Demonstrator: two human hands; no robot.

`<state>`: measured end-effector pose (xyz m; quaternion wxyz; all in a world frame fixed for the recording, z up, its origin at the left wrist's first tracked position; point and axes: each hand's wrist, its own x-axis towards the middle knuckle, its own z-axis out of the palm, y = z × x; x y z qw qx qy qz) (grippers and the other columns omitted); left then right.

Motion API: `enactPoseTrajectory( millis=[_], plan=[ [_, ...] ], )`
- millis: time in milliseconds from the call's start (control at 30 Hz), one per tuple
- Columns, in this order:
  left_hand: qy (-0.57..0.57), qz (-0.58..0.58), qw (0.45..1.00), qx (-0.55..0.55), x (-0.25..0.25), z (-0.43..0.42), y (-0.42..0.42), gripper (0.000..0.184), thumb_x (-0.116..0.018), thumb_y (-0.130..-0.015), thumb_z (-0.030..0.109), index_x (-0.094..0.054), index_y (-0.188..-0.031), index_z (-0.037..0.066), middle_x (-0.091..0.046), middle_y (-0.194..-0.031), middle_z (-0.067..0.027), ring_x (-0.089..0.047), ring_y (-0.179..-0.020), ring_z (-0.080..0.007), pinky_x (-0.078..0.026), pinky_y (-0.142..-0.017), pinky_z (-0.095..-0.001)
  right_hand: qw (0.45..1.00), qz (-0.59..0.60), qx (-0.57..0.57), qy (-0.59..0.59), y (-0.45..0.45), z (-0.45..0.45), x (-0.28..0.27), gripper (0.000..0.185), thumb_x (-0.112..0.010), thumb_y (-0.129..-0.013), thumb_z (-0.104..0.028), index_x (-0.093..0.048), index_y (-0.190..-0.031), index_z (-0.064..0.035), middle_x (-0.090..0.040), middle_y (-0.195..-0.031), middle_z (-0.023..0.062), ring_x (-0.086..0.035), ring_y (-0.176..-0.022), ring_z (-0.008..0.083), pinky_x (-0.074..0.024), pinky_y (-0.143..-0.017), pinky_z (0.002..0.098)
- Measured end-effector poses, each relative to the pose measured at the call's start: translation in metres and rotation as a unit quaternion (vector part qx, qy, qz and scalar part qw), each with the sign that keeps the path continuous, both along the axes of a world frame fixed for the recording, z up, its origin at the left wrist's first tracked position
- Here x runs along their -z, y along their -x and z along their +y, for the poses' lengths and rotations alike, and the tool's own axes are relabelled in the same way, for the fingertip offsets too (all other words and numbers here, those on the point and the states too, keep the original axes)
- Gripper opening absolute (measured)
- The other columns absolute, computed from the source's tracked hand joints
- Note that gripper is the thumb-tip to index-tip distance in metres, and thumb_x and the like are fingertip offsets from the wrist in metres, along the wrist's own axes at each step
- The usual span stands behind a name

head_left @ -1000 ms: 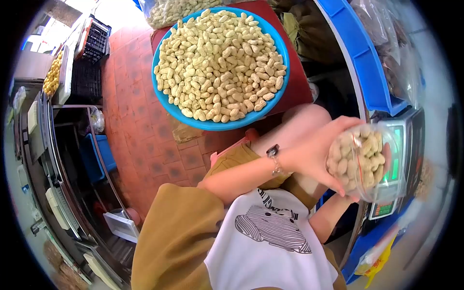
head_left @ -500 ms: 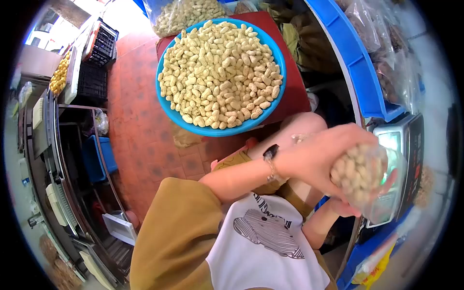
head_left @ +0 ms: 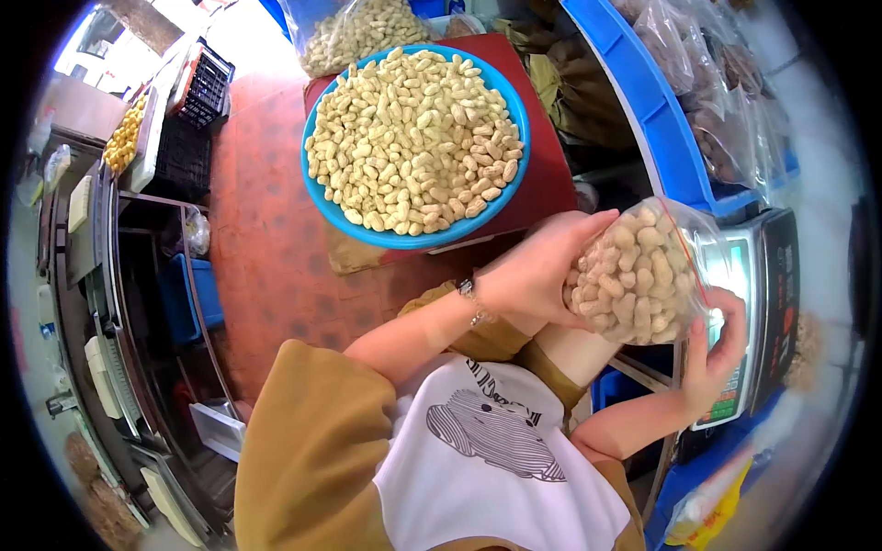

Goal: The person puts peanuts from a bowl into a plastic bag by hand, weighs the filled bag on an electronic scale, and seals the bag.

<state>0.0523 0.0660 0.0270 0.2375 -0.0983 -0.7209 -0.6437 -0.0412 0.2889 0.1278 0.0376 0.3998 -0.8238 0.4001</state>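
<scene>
A clear zip bag of peanuts [head_left: 634, 280] is held tilted on its side, with its red zip line toward the right. My left hand [head_left: 542, 262], with a bracelet at the wrist, is wrapped round the bag's filled end. At the zip edge, my right hand [head_left: 717, 354] pinches the plastic between thumb and fingers. Beyond the bag, a blue basin [head_left: 319, 197] heaped with unshelled peanuts [head_left: 413, 138] rests on a red surface [head_left: 551, 138]. A digital scale [head_left: 772, 275] with a lit display stands just right of my right hand, partly hidden by the bag.
A large clear bag of peanuts [head_left: 363, 37] stands behind the basin. Blue trays [head_left: 675, 151] with bagged goods line the right side. On the left are a metal rack [head_left: 147, 197], a black crate [head_left: 184, 156] and a blue bin [head_left: 188, 298]. A yellow packet [head_left: 721, 510] lies lower right.
The bag has moved left, away from the scale, and turned so its zip line shows. My right hand has come up from below the bag to its zip edge.
</scene>
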Motion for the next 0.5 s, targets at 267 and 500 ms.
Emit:
enactPoseTrajectory(
  millis=[267,500],
  plan=[
    [0.042,0.181,0.948,-0.258,0.038,0.021,0.003,0.101,-0.088,-0.057,0.014,-0.032,-0.14,0.002,-0.049,-0.124,-0.0208,-0.051,-0.112,-0.0373,-0.042,-0.097,-0.0429,0.975,0.205,-0.079,0.03,0.011,-0.046,-0.051,0.012,-0.06,-0.08,0.007,-0.067,-0.09,0.0059,-0.067,-0.093,0.0158,-0.063,-0.091,0.0256,-0.0485,-0.083,0.0342],
    [0.175,-0.003,0.923,-0.344,0.058,0.014,-0.009,0.082,-0.074,-0.073,0.006,-0.029,-0.141,-0.001,-0.038,-0.137,-0.0215,-0.043,-0.123,-0.04,-0.034,-0.105,-0.0464,0.983,0.112,-0.103,0.107,0.04,-0.134,0.033,0.011,-0.063,-0.081,0.006,-0.068,-0.09,0.0014,-0.067,-0.093,0.0118,-0.065,-0.085,0.0216,-0.0509,-0.075,0.0299]
  ],
)
